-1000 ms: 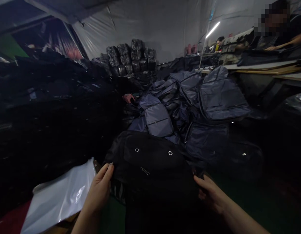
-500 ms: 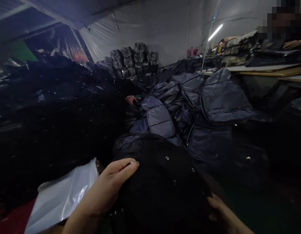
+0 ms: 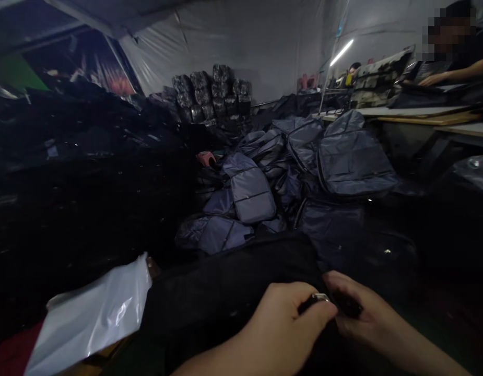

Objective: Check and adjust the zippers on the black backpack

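Black fabric bag: held low in front of the person, along the bottom of the view, with the cloth slack and no seams readable. Left hand curled, pinching a metal zip pull between thumb and fingers. Right hand just beside it, fingers pressed together on a dark tab; strap end or zip end, too dark to tell.

Lower part of the bag lost in shadow and cut off by the frame.

Around it: white plastic bag close on the left; navy backpacks heaped beyond, partly blocked by the black bag's upper edge; black wrapped bales at the back. Far right, a co-worker's hand above the desk.
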Tool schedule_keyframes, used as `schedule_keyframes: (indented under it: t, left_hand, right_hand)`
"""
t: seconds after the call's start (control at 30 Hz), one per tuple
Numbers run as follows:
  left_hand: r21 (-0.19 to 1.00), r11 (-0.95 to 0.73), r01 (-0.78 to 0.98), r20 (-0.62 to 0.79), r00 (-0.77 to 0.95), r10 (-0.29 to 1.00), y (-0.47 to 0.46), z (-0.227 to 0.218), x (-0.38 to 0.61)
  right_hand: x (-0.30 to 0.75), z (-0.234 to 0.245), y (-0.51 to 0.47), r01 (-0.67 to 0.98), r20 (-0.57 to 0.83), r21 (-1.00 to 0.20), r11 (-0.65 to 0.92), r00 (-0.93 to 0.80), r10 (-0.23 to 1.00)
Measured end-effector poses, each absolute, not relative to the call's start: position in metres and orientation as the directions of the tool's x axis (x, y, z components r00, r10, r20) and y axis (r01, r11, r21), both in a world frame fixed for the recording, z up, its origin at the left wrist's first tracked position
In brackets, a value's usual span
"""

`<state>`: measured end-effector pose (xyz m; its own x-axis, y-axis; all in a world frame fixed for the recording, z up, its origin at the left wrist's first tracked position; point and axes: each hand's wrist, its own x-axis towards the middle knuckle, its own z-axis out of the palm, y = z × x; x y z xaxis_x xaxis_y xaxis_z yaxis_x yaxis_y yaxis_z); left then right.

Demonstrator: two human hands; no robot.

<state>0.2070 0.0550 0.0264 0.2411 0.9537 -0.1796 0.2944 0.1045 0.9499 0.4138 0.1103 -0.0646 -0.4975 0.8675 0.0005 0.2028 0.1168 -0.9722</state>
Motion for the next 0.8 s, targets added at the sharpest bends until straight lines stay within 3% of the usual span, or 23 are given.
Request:
schedule_keyframes:
  t: [0.1,0.23,0.33,0.43,0.47,0.53,0.7,0.8]
  left_hand:
    - [0.942,0.075,0.326,-0.167,0.265,0.95,0.057,0.02,0.22]
    - [0.927,0.042,0.373,-0.13,0.216,0.968,0.058,0.013,0.199]
    - [0.903,0.069,0.424,-0.047,-0.062,0.997,0.059,0.005,0.157]
    - [0.844,0.149,0.514,0.107,-0.435,0.894,0.055,0.002,0.107]
    - [0.828,0.172,0.533,0.126,-0.477,0.87,0.053,0.002,0.094]
    - [0.819,0.154,0.552,0.12,-0.429,0.895,0.049,0.003,0.081]
    - [0.793,-0.004,0.609,0.012,-0.009,1.0,0.045,0.004,0.113]
    - [0.77,-0.076,0.633,0.032,0.081,0.996,0.049,0.0,0.138]
  right_hand:
    - [0.397,-0.049,0.11,0.252,-0.03,-0.953,0.165,-0.625,0.78]
    - [0.4,-0.05,0.115,0.279,-0.033,-0.938,0.204,-0.659,0.751]
    - [0.414,-0.056,0.119,0.315,-0.058,-0.926,0.21,-0.666,0.743]
    - [0.424,-0.064,0.126,0.321,-0.101,-0.936,0.143,-0.636,0.765]
    - [0.425,-0.067,0.128,0.318,-0.11,-0.94,0.122,-0.623,0.774]
    - [0.421,-0.067,0.13,0.311,-0.105,-0.942,0.126,-0.629,0.77]
    - [0.394,-0.054,0.127,0.311,-0.034,-0.928,0.205,-0.619,0.785]
    - [0.381,-0.051,0.123,0.299,0.024,-0.922,0.248,-0.594,0.804]
